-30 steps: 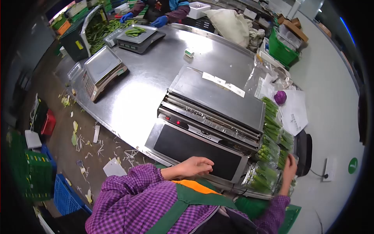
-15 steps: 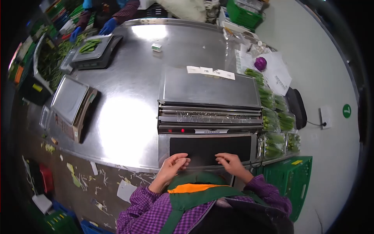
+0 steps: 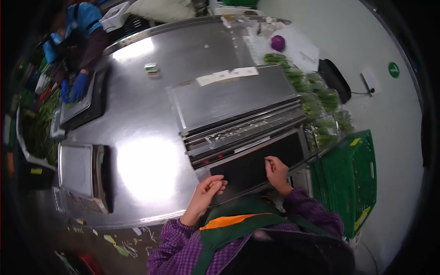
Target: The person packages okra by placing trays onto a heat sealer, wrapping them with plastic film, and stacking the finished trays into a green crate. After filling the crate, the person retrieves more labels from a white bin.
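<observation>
Over the left part of the black pad (image 3: pixel 247 167) is my left hand (image 3: pixel 208 192), its fingers curled together with the thumb near them; any small thing between them cannot be made out. My right hand (image 3: pixel 277 173) hovers over the pad's right part, thumb and forefinger pinched. Beyond both hands lies the metal wrapping machine (image 3: pixel 233 105), with a roller slot, red indicator lights and white labels (image 3: pixel 227 75) on its top. Bagged green vegetables (image 3: pixel 321 110) lie along the machine's right side.
A co-worker's blue-gloved hands (image 3: pixel 79 87) are at a scale (image 3: pixel 85 107) at the upper left. Another scale (image 3: pixel 75 169) stands nearer. A green crate (image 3: pixel 350 174) is at the right. A purple vegetable (image 3: pixel 277 43) and a small box (image 3: pixel 151 67) lie farther back.
The view has turned, so the table and machine appear tilted. My hands stay over the pad in similar poses. The co-worker's gloved hands have moved onto the far scale.
</observation>
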Motion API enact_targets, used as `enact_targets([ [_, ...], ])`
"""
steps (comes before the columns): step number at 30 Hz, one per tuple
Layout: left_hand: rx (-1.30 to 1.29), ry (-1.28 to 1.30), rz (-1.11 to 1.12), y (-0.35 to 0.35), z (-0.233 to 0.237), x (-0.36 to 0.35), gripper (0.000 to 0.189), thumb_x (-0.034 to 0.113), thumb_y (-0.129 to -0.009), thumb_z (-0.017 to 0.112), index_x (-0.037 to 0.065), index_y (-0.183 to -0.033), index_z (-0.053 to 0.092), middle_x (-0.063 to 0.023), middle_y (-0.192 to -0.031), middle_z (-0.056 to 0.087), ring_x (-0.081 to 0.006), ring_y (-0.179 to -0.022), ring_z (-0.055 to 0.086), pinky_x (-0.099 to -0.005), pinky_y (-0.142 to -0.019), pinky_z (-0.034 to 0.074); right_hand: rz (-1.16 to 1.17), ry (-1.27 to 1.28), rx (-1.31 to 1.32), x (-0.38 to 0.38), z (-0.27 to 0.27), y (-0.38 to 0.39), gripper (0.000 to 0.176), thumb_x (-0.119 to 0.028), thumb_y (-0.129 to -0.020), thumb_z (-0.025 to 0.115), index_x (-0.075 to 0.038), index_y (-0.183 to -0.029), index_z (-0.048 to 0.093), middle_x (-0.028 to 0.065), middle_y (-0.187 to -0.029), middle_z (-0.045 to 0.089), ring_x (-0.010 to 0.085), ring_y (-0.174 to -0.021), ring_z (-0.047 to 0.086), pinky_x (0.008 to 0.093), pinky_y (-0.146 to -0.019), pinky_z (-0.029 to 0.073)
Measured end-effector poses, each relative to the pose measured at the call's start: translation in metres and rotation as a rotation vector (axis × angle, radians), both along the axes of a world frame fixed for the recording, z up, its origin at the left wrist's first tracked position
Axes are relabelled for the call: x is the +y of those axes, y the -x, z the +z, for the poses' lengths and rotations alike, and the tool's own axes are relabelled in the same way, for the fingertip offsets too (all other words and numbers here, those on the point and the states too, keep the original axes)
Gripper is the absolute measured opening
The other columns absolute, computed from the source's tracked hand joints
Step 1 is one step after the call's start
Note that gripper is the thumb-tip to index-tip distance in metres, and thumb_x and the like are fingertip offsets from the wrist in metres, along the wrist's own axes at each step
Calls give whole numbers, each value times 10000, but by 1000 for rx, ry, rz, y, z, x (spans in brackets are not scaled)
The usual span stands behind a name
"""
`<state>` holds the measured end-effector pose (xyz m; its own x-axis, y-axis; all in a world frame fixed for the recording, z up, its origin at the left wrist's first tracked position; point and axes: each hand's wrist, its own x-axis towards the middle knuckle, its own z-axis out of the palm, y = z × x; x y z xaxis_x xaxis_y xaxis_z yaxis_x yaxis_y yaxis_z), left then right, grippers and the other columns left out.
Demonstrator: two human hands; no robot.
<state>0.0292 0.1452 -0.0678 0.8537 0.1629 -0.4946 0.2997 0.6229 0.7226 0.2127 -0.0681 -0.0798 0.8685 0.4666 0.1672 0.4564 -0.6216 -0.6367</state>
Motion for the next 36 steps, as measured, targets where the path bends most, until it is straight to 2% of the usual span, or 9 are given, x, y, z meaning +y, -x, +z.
enact_targets([
  [5,-43,-8,82,7,11,25,291,175,-923,519,13,-1164,534,-80,-1044,612,-124,-919,577,-256,-818,476,-62,-35,10,5,-12,2,97,-55,-838,592,-50,-933,610,35,-643,567,84,-552,548,232,-518,434],
  [8,-81,-58,302,18,10,47,253,155,-917,525,13,-1123,564,-73,-984,629,-116,-868,584,-258,-786,483,11,-122,190,3,-16,-3,90,-39,-856,571,-25,-938,606,-3,-621,511,23,-551,496,189,-499,399],
  [11,-52,-168,628,31,5,86,217,147,-903,547,11,-1067,588,-66,-905,632,-97,-754,566,-252,-718,484,177,-105,334,24,3,5,92,-33,-853,572,-22,-937,609,4,-631,521,30,-553,500,191,-495,402],
  [15,-3,-178,937,51,-10,137,207,156,-900,554,7,-1042,585,-58,-881,623,-89,-736,562,-226,-690,486,495,-88,228,94,47,11,126,-11,-823,579,-19,-942,617,71,-715,610,103,-596,603,213,-528,462],
  [23,147,-168,1031,72,-46,174,243,195,-898,558,17,-1061,579,-65,-925,610,-104,-789,548,-238,-709,486,864,-146,217,195,110,19,175,48,-775,576,-6,-938,612,89,-711,604,155,-605,613,234,-530,472],
  [27,242,-219,1104,70,-56,208,245,202,-905,555,18,-1064,584,-74,-989,596,-115,-817,548,-224,-685,476,888,-45,343,253,120,5,167,-6,-824,557,3,-983,606,58,-736,596,107,-616,577,219,-564,451],
  [28,261,-272,1090,69,-59,217,314,218,-911,540,10,-1147,543,-85,-1050,574,-142,-863,550,-251,-709,480,891,-26,357,269,120,4,167,-21,-847,546,6,-1002,603,34,-742,590,78,-610,557,196,-572,437],
  [34,369,-590,1279,61,-121,290,437,213,-912,506,-23,-1272,432,-146,-1229,511,-198,-1020,532,-304,-848,434,909,136,608,374,71,-8,450,-148,-868,553,35,-1260,432,76,-1005,575,114,-842,556,237,-690,484],
  [36,420,-631,1242,59,-141,314,427,207,-912,500,-32,-1261,442,-157,-1216,523,-211,-1029,537,-306,-860,426,697,196,895,407,43,-5,550,-159,-852,571,58,-1306,348,117,-1130,527,161,-963,538,278,-719,518],
])
